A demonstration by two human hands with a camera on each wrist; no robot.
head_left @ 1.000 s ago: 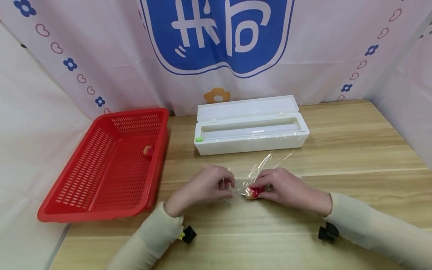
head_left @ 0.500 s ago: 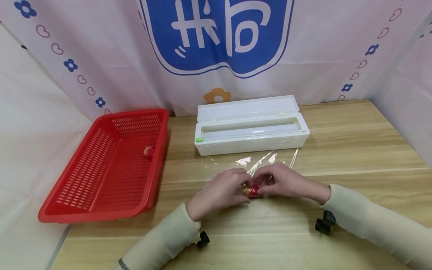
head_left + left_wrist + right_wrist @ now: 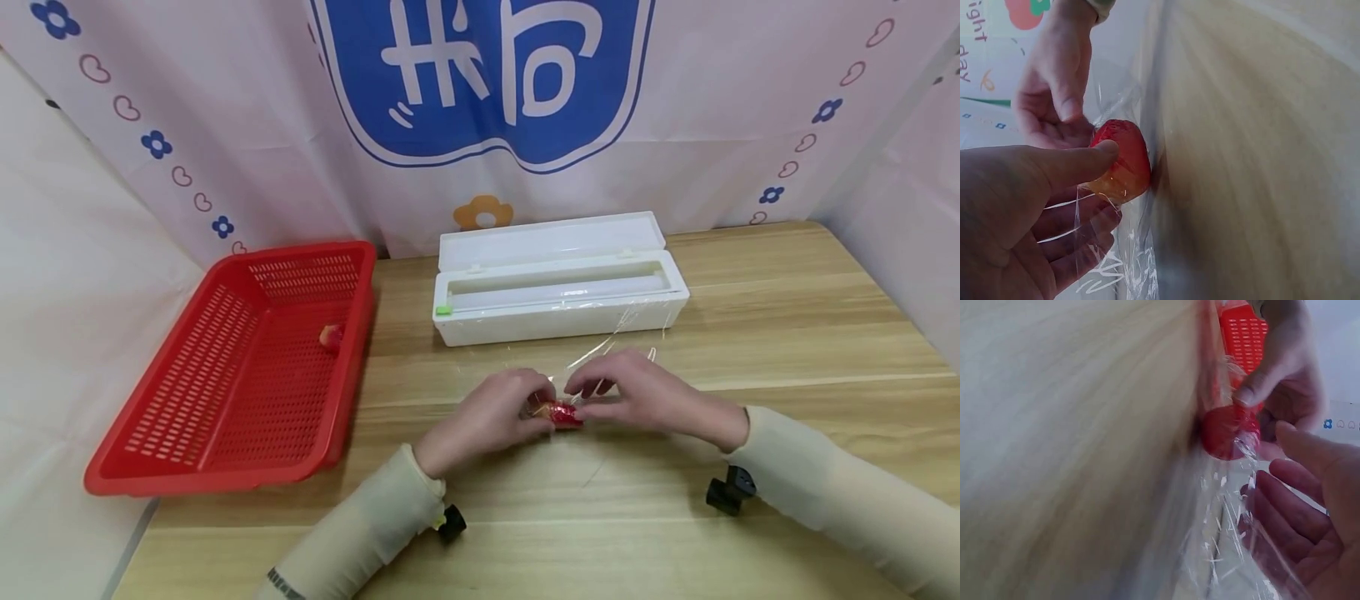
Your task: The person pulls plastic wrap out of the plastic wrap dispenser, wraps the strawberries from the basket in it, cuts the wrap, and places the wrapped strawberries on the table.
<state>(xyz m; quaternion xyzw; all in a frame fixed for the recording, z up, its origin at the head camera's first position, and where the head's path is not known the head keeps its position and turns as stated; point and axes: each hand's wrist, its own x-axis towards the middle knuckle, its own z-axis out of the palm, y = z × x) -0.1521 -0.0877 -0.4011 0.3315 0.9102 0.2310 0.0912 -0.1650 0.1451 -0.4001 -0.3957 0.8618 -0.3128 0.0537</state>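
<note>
A small red and yellow fruit (image 3: 564,414), with clear plastic wrap (image 3: 1229,519) around it, sits low over the table between both hands. My left hand (image 3: 491,417) holds it from the left. In the left wrist view its thumb presses on the red skin of the fruit, with the other fingers behind. My right hand (image 3: 645,396) is close by on the other side, its fingers loosely bent and thumb apart from the fingertips. In the right wrist view, loose wrap trails across those right fingers (image 3: 1291,512).
Behind the hands stands a white wrap dispenser box (image 3: 558,321) with its lid up and a roll inside. To the left is a red plastic basket (image 3: 217,479) holding another red and yellow fruit (image 3: 331,337). A printed curtain (image 3: 300,183) hangs at the table's back.
My left hand has moved right onto the fruit and holds it. My right hand has let go of the fruit and drawn slightly away to the right.
</note>
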